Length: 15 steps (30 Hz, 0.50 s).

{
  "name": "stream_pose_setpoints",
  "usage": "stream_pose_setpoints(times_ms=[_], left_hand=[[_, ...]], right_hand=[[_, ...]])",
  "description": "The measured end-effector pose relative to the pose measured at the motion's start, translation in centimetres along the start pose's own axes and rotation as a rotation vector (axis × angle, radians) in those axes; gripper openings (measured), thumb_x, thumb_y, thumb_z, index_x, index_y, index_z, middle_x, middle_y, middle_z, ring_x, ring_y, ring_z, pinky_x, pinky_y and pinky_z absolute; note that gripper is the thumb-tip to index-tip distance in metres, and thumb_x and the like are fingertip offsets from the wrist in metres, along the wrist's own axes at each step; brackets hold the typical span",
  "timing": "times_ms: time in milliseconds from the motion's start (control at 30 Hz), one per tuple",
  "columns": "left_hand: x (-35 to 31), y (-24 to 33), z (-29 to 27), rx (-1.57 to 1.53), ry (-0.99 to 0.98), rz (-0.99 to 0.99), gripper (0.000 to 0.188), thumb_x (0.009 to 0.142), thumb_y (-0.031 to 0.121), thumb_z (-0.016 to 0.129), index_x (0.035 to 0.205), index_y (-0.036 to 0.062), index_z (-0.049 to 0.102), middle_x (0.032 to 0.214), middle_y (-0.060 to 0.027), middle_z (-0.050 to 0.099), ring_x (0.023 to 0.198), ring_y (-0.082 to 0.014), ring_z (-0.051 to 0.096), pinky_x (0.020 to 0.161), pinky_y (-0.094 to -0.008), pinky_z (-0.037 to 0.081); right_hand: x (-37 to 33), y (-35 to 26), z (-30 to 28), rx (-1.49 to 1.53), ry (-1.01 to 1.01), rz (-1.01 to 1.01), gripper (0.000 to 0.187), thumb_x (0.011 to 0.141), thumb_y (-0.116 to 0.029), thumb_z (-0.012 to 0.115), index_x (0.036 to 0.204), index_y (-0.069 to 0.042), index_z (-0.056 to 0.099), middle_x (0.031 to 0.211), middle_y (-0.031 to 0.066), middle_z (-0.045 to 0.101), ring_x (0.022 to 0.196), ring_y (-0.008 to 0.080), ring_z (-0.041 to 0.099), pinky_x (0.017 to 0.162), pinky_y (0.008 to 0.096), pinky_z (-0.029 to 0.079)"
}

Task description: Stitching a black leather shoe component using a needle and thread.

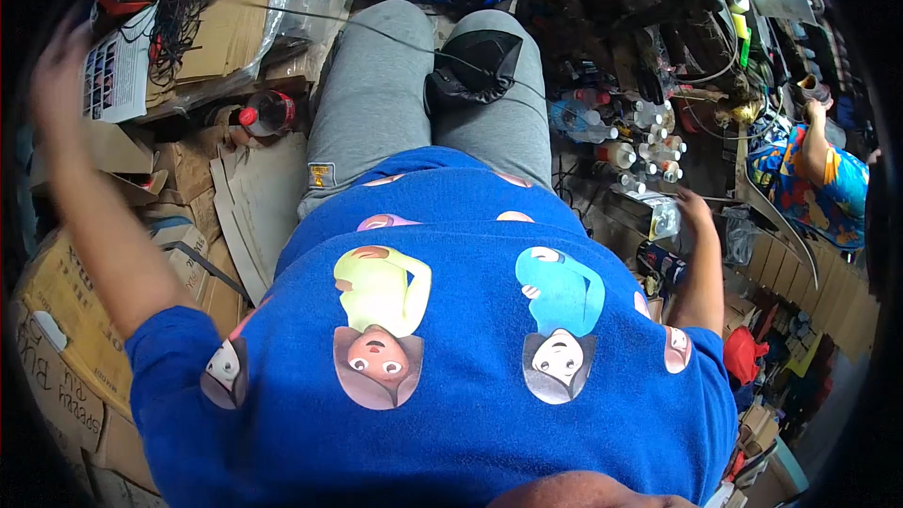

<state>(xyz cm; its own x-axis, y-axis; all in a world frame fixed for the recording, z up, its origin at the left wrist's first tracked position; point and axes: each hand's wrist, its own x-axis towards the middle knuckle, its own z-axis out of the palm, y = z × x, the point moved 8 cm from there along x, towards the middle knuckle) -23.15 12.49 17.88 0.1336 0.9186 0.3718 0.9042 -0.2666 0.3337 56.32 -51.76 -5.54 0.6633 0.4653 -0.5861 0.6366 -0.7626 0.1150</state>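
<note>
A black piece (pixel 475 66), soft and folded with a shiny part, rests across my knees. Over it runs a thin dark cord (pixel 376 26), stretching from the upper left past my right thigh; both its ends are hard to follow. My left hand (pixel 62 71) is flung out to the far left beside a printed sheet (pixel 118 66), its fingers smeared by motion. Out to the right, my right hand (pixel 694 209) has its fingers bent in beside a clear plastic container (pixel 664 218). What those fingers grip, if anything, is too small to make out.
Cardboard (pixel 221 47) with tangled black cable (pixel 177 33) lies upper left, above a red-capped bottle (pixel 268 115). Cardboard boxes (pixel 80 320) crowd my left side. Several small bottles (pixel 649 146) stand right of my legs. Another person in a colourful shirt (pixel 814 169) sits at far right.
</note>
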Motion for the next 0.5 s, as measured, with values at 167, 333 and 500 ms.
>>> stream_pose_setpoints(times_ms=[167,333,500], left_hand=[[-17.1,24.5,14.9,-0.57,-0.577,0.694,0.042,0.079,0.008,0.062,0.121,0.0086,0.056,0.119,-0.013,0.058,0.109,-0.025,0.056,0.092,-0.0339,0.043],[-21.0,26.9,20.8,-0.418,-0.899,0.661,0.028,0.083,0.021,0.06,0.107,0.0076,0.063,0.093,-0.0185,0.063,0.084,-0.0348,0.061,0.078,-0.0389,0.047],[-18.8,21.5,21.1,-0.405,-0.955,0.4,0.026,0.087,0.023,0.056,0.106,0.0082,0.064,0.092,-0.0129,0.061,0.09,-0.0229,0.06,0.081,-0.0314,0.045]], right_hand=[[-8.5,-38.1,-5.0,0.868,-0.138,-0.636,0.046,0.086,-0.019,0.062,0.128,-0.007,0.05,0.097,0.0034,0.062,0.083,0.0074,0.053,0.073,0.0228,0.044],[-9.6,-45.0,-4.1,0.874,-0.324,-0.71,0.023,0.09,-0.028,0.058,0.093,-0.005,0.06,0.078,-0.0052,0.054,0.072,0.0033,0.046,0.065,0.02,0.038],[-7.0,-40.2,-4.9,0.873,-0.167,-0.551,0.02,0.091,-0.027,0.055,0.088,-0.008,0.058,0.072,-0.0049,0.045,0.068,0.0055,0.041,0.061,0.0206,0.035]])
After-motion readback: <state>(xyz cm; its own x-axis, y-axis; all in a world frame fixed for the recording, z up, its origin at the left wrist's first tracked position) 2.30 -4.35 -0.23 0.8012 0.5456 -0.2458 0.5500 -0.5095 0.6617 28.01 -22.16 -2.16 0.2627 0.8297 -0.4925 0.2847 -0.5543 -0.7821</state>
